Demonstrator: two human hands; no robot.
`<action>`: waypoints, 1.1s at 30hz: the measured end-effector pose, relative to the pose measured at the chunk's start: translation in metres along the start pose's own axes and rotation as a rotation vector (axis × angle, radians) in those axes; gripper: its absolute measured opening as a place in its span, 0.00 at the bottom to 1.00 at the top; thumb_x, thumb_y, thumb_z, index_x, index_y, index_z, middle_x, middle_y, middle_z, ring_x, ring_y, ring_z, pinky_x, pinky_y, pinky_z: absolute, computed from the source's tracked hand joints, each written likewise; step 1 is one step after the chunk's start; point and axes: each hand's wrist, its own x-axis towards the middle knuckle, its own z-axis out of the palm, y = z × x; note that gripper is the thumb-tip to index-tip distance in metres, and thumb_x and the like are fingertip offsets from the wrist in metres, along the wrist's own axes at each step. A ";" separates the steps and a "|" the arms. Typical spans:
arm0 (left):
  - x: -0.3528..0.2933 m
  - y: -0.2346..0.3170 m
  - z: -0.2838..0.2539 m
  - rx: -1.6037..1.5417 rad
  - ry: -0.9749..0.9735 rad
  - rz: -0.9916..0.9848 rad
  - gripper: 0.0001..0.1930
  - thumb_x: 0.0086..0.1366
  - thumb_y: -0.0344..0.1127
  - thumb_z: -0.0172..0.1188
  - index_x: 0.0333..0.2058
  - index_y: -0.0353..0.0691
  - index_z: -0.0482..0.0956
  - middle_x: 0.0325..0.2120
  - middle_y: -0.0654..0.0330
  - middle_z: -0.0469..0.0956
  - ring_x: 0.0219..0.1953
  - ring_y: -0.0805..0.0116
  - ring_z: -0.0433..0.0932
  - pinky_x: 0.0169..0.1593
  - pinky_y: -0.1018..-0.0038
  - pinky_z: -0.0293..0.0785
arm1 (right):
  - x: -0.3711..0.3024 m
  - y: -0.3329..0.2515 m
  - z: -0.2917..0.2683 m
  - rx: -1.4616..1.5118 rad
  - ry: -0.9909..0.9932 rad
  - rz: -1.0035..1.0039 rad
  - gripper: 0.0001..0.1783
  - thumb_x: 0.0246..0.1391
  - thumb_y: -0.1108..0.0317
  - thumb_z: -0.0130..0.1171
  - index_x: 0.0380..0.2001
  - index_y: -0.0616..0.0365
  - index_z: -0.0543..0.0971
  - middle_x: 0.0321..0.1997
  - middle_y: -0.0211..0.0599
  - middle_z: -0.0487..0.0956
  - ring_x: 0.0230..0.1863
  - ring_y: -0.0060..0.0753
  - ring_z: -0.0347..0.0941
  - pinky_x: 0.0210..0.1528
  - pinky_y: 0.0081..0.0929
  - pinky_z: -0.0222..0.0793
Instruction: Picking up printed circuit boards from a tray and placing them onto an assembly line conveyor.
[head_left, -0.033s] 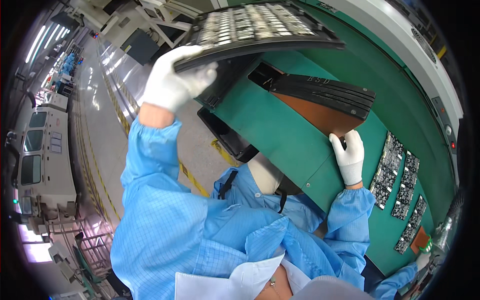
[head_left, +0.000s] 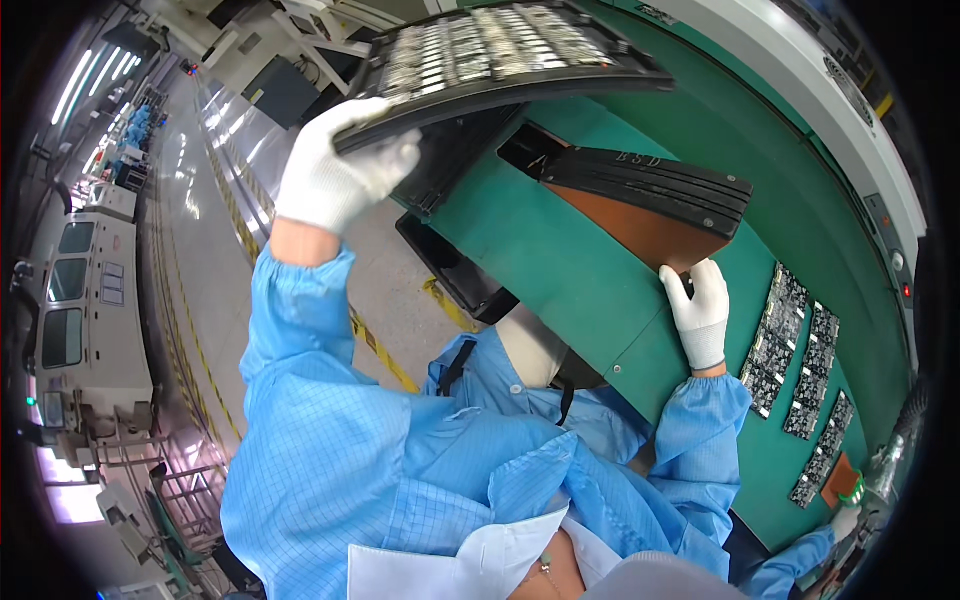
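My left hand (head_left: 340,170) in a white glove grips the near left corner of a black tray (head_left: 520,88). The tray is raised and tilted, and rows of small silvery parts fill it. Lower down to the right, on the green work surface, stands a holder with brown panels and a black ridged top (head_left: 640,195). My right hand (head_left: 698,312), also gloved in white, has its thumb and fingers closed at the holder's near lower edge. Part of those fingertips is hidden there.
Strips of dark circuit boards (head_left: 775,340) lie on the green bench (head_left: 570,270) to the right. Another person's gloved hand (head_left: 846,520) is at the lower right, near a brown block (head_left: 840,482). A black bin (head_left: 455,275) stands below the bench edge; yellow-striped tape marks the floor.
My left hand has shifted slightly to the left together with the tray. The right hand and the brown-and-black holder stay where they were.
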 end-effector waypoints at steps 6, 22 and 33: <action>-0.017 -0.004 -0.027 0.134 0.320 0.253 0.10 0.63 0.28 0.59 0.41 0.29 0.77 0.40 0.45 0.78 0.43 0.48 0.79 0.43 0.60 0.81 | 0.002 -0.007 -0.002 0.048 -0.020 0.013 0.10 0.55 0.67 0.66 0.35 0.61 0.79 0.32 0.39 0.76 0.31 0.38 0.73 0.36 0.33 0.70; 0.041 -0.047 -0.096 0.076 0.362 0.171 0.15 0.67 0.29 0.61 0.48 0.27 0.72 0.49 0.42 0.71 0.44 0.40 0.81 0.46 0.57 0.85 | 0.002 -0.004 0.000 0.093 -0.044 0.032 0.11 0.55 0.69 0.66 0.39 0.62 0.79 0.36 0.39 0.78 0.34 0.36 0.74 0.39 0.29 0.71; 0.004 -0.018 -0.113 1.003 0.343 0.012 0.28 0.62 0.53 0.68 0.37 0.25 0.81 0.24 0.48 0.81 0.25 0.53 0.84 0.28 0.67 0.82 | 0.002 -0.009 -0.003 0.078 -0.076 0.043 0.12 0.58 0.69 0.64 0.41 0.65 0.79 0.40 0.43 0.80 0.40 0.40 0.76 0.44 0.32 0.72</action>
